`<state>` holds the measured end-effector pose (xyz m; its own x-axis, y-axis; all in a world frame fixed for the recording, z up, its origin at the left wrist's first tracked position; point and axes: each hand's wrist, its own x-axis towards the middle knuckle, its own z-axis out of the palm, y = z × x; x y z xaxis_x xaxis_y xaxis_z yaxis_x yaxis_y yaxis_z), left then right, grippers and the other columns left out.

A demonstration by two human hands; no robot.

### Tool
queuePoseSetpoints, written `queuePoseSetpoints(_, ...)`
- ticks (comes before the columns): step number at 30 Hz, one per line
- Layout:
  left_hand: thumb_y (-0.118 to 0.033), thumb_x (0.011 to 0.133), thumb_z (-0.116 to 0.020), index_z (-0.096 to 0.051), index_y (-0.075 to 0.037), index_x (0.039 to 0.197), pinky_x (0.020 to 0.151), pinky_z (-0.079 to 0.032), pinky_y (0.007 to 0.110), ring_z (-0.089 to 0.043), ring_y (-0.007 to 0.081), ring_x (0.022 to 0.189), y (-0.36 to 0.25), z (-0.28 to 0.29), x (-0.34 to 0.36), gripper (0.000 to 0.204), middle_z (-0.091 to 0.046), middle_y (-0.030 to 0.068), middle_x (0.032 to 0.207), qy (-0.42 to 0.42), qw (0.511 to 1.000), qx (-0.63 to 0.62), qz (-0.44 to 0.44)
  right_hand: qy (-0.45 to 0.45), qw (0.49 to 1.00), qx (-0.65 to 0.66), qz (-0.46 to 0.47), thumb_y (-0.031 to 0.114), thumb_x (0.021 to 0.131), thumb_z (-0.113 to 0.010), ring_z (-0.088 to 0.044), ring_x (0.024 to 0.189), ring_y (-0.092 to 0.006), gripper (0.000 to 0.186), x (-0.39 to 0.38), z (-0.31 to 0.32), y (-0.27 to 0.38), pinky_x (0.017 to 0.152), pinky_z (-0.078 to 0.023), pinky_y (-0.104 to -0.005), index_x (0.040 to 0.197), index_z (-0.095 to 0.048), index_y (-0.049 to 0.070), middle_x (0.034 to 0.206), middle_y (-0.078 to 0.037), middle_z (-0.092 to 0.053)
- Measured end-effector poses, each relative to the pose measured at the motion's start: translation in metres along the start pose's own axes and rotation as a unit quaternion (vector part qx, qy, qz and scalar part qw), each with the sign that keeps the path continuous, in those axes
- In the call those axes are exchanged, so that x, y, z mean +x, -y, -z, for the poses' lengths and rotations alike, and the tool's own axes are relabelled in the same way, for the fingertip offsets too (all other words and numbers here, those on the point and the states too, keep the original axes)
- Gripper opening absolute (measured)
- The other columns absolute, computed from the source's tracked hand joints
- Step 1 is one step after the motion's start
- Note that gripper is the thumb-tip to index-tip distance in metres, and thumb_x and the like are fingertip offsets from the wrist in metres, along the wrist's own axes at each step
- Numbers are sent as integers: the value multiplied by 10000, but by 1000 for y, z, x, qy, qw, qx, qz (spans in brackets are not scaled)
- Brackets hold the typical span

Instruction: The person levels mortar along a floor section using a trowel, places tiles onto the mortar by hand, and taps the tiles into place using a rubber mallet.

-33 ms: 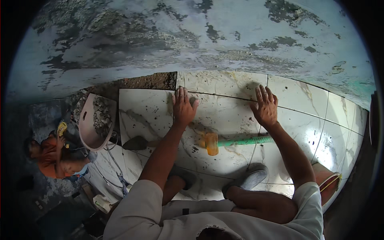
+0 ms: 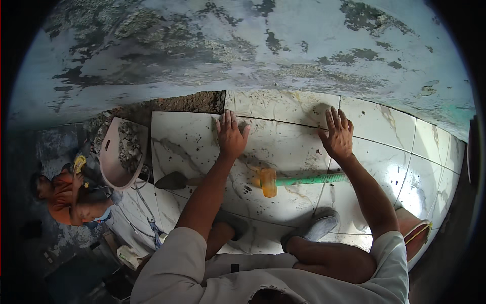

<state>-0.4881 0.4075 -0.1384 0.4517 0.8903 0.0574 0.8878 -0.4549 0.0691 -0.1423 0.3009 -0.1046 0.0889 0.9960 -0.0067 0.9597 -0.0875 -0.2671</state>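
Observation:
My left hand (image 2: 233,136) lies flat on the marbled white floor tiles (image 2: 293,147), fingers apart, near the joint below the wall-side row. To its right, my right hand (image 2: 337,133) also rests palm down, fingers stretched toward the wall. Neither hand holds anything. Between my forearms a mallet lies on the tiles, with an orange-yellow head (image 2: 268,182) and a green handle (image 2: 311,180) whose end reaches my right forearm. Left of my left forearm is a trowel (image 2: 171,181) with a dark blade; the forearm partly hides its handle.
A peeling wall (image 2: 283,45) borders the tiles. Beside the laid tiles is a strip of bare rubble (image 2: 190,103). A pinkish tub (image 2: 114,167) holds grey debris. Farther left crouches a person in orange (image 2: 61,197) with a yellow power tool (image 2: 79,164). An orange-red bucket (image 2: 412,230) stands at right.

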Motion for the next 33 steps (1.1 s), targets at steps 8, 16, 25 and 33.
queuePoseSetpoints(8,-526,946,-469,-420,76,1379,1132,-202,551,-339,359,1376,-4,1,4,743,-401,241,1449,38,995,61,76,-13,1000,-26,11,391,900,-581,-359,1342,-329,591,19,1,-13,1067,-269,-484,1365,-483,40,1427,-142,-457)
queuePoseSetpoints(16,-533,944,-480,-415,40,1396,1133,-211,551,-333,350,1380,19,7,-5,732,-399,212,1456,27,996,12,84,199,959,31,200,514,659,-783,-547,1026,-281,691,-86,27,19,890,-415,-450,1215,-589,153,1060,-86,-582)
queuePoseSetpoints(25,-452,899,-572,-404,25,1387,1126,-226,544,-339,344,1372,22,6,-18,703,-391,199,1451,-32,995,-48,87,166,964,127,166,261,871,-654,-642,736,-380,380,-27,26,78,626,-533,-469,1144,-514,36,902,-174,-624)
queuePoseSetpoints(33,-386,864,-629,-376,18,1403,1133,-224,545,-326,331,1375,13,-9,-19,720,-368,184,1461,-62,985,-109,116,148,972,112,145,300,901,-633,-636,708,-445,416,57,7,86,618,-517,-509,1185,-467,45,843,-242,-649)
